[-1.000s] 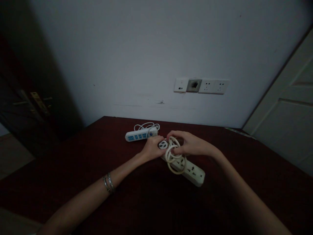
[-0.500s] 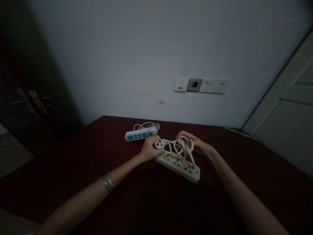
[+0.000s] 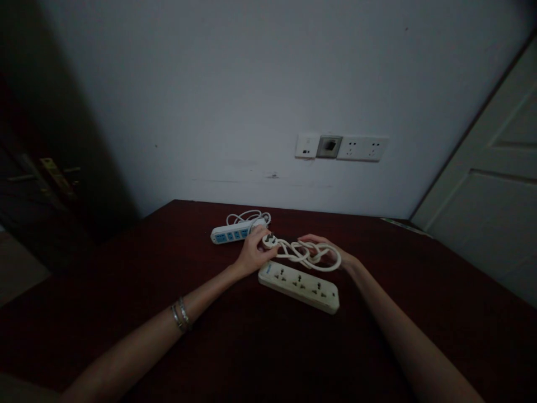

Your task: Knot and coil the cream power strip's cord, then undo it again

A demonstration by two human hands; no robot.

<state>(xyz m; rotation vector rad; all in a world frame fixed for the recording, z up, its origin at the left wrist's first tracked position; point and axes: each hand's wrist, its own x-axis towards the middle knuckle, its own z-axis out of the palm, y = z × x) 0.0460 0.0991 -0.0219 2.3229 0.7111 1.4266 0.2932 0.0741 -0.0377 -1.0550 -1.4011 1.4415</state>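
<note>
Between the thumb and fingers of my left hand (image 3: 253, 252) is a round white plug (image 3: 269, 240), its prongs facing up. My right hand (image 3: 325, 246) is closed on the looped white cord (image 3: 300, 253), its fingers partly hidden behind the coils. The cord is bunched in a loose twist between both hands. Just below it, a white power strip (image 3: 300, 285) with three sets of sockets lies on the dark table, nearer to me than the hands. Behind my left hand lies a second power strip (image 3: 230, 232) with blue sockets, its thin cord (image 3: 247, 215) looped behind it.
The dark red table (image 3: 168, 240) reaches to a pale wall. Wall sockets (image 3: 363, 148) and a grey wall plate (image 3: 329, 146) sit above its back edge. A flat strip (image 3: 405, 226) lies at the back right edge, by a white door (image 3: 499, 207).
The cord loops have come off the top of the near power strip and now lie flatter behind it, uncovering its sockets. The plug has tilted, so its prongs point up.
</note>
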